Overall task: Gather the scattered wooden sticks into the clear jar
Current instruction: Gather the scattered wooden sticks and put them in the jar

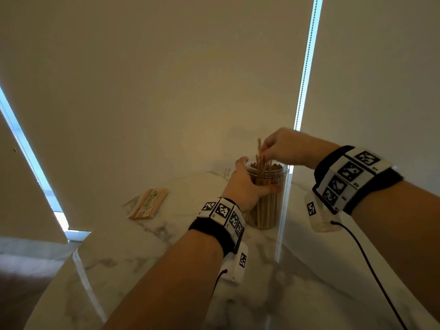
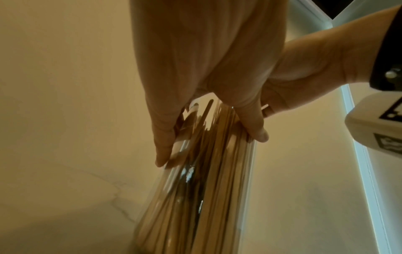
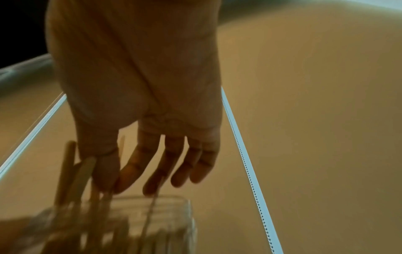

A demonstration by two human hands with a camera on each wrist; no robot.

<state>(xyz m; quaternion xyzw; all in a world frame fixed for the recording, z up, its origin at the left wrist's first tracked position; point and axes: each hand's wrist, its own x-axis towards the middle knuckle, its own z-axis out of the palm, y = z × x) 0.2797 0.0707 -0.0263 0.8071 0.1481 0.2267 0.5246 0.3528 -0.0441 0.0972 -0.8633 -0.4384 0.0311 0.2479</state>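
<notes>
My left hand [image 1: 247,186] wrapped its fingers [image 2: 165,137] round the clear jar [image 1: 267,201] on the table [image 1: 166,246], I judged to steady it. My right hand [image 1: 283,146] pinched a few wooden sticks [image 1: 260,153] upright over the mouth, ends already inside. A bundle of sticks [image 1: 148,203] lay well apart, left.
</notes>
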